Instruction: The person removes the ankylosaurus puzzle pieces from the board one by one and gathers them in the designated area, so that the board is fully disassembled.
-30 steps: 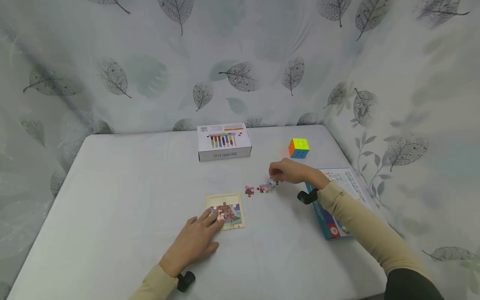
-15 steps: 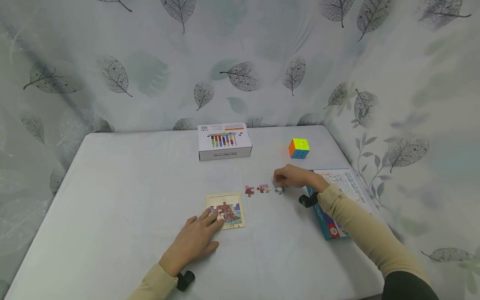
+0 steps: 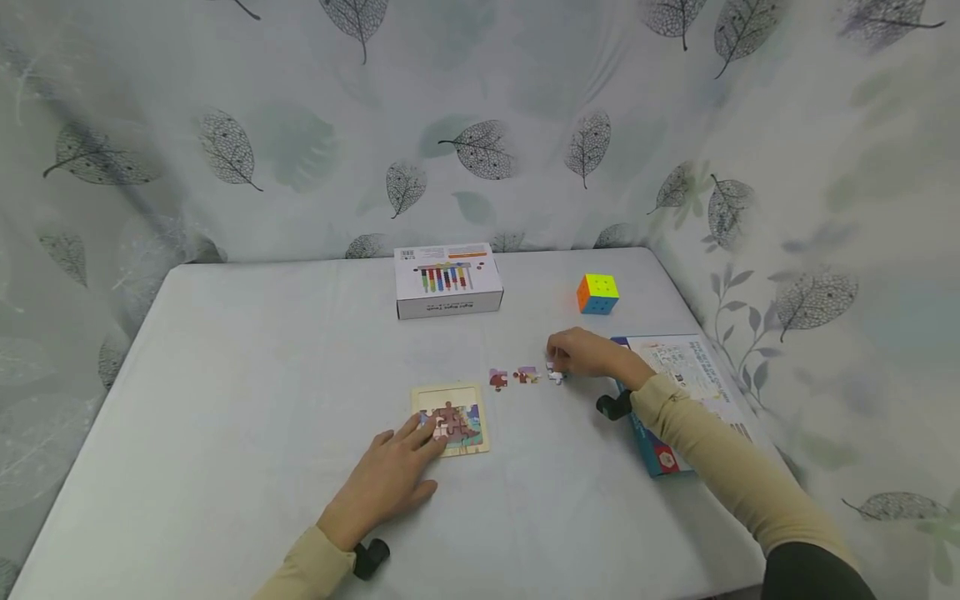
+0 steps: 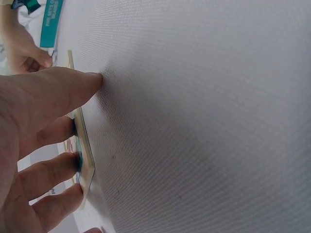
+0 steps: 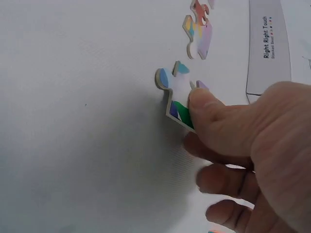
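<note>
My left hand (image 3: pixel 386 483) lies with extended fingers on the lower left of a small wooden jigsaw board (image 3: pixel 450 394). Brown and teal pieces fill the lower part of that board; bare wood shows along its top. In the left wrist view the fingertips (image 4: pixel 70 162) touch the board, while the thumb rests on the cloth. To the right, my right hand (image 3: pixel 588 353) pinches a jigsaw piece (image 5: pixel 177 92) between thumb and index finger. That piece is tilted, white with blue and green patches. Left of it lie two loose jigsaw pieces, one reddish (image 3: pixel 498 379) and one purple-topped (image 3: pixel 527 376).
A white box (image 3: pixel 448 283) stands at the back middle. A puzzle cube (image 3: pixel 597 294) sits at the back right. Under the right forearm lies a flat teal and white box (image 3: pixel 678 354). White cloth (image 3: pixel 262 375) covers the table, with leaf-patterned curtains behind and beside it.
My right hand has shifted slightly right, taking its jigsaw piece away from the purple-topped one, and the piece has turned in the fingers. The left hand has stayed on the board.
</note>
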Demonstrator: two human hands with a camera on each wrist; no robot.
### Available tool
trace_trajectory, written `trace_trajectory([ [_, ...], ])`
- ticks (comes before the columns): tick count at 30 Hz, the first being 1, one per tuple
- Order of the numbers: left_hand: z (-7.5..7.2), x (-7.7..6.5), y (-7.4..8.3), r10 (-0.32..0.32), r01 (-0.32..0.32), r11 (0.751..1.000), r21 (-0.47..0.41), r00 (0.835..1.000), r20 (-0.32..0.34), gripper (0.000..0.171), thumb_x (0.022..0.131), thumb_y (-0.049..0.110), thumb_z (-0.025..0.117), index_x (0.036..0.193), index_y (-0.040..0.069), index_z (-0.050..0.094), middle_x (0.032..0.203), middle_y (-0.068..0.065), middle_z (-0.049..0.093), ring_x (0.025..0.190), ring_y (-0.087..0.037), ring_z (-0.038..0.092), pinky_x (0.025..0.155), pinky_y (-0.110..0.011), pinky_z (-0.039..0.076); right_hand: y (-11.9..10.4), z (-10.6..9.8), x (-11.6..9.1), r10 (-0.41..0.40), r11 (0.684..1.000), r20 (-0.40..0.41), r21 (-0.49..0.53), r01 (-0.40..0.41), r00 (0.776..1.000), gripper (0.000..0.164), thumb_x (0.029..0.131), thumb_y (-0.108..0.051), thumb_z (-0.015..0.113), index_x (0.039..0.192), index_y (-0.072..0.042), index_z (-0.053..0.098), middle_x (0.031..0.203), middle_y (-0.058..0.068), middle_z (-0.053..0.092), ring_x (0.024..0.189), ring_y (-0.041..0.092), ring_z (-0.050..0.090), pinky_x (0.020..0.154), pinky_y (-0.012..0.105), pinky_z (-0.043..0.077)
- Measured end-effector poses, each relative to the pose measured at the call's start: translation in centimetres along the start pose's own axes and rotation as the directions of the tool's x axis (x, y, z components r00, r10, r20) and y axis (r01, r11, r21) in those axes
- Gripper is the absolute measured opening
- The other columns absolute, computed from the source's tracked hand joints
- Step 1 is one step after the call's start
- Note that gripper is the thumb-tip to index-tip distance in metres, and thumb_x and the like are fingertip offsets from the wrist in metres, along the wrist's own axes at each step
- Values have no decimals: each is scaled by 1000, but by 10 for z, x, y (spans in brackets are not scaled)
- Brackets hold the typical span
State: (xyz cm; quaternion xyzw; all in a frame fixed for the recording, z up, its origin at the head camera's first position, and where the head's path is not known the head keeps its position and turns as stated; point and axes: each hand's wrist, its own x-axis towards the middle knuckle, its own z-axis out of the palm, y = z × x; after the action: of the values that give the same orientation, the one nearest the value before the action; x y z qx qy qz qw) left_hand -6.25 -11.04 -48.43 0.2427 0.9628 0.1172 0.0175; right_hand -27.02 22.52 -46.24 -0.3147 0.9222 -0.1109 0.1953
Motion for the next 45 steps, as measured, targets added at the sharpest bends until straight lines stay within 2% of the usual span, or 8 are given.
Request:
trace_trajectory([
  [5,-1,1,-1,-8,8,1000,-5,1000,-6,51,84,31,78,131,14,66,146,-13,59,138,-39,52,98,-60,52,-3,0,3,22,998,-26,-66,-23,999,28,93,-23,72,118,-9,66,107,5,65,92,18,59,91,37,57],
  [8,0,1,-1,-12,12,1000,-3,1000,-1,51,84,32,78,131,15,66,145,-12,59,139,-38,52,98,-59,52,-8,-1,5,14,996,-21,-89,-16,1000,28,93,-20,71,119,-9,66,110,6,67,92,19,60,91,38,57],
  [15,1,0,-1,-1,1,1000,5,1000,-5,51,84,33,78,130,16,66,144,-12,59,138,-37,52,97,-58,53,-39,-4,11,-1,998,46,-58,4,999,32,96,-24,67,124,-10,63,97,4,66,85,16,57,78,29,54],
  [21,0,-1,0,0,0,1000,22,1000,-16,51,83,34,79,129,16,67,142,-11,60,138,-37,53,96,-57,53,-85,2,25,-110,992,56,-62,113,992,29,97,-26,65,122,-10,65,95,2,67,86,15,57,81,28,54],
  [27,1,-3,0,19,-18,1000,24,999,-32,51,84,34,78,130,15,65,145,-12,58,139,-37,52,97,-58,53,-131,19,36,-266,958,92,-80,274,959,28,99,-26,63,121,-10,66,93,0,66,84,11,55,82,29,52],
  [32,2,-4,-1,37,-36,999,22,998,-55,52,84,34,78,131,15,64,146,-14,57,139,-37,52,97,-57,52,-156,30,41,-338,934,137,-70,350,931,26,101,-29,60,118,-11,66,94,-2,68,83,8,57,80,26,52],
  [38,2,-4,-2,43,-42,999,12,997,-58,52,83,32,79,130,14,64,147,-14,56,139,-37,51,97,-57,53,-168,34,47,-346,931,167,-59,360,923,27,102,-29,59,121,-10,64,96,0,72,85,7,63,82,26,55],
  [45,0,-11,-1,23,-24,1000,-16,1000,-19,58,83,31,78,135,13,61,150,-14,53,141,-39,49,100,-59,51,-169,38,52,-327,937,193,-63,344,925,25,100,-28,62,117,-10,65,96,0,69,82,7,58,77,23,51],
])
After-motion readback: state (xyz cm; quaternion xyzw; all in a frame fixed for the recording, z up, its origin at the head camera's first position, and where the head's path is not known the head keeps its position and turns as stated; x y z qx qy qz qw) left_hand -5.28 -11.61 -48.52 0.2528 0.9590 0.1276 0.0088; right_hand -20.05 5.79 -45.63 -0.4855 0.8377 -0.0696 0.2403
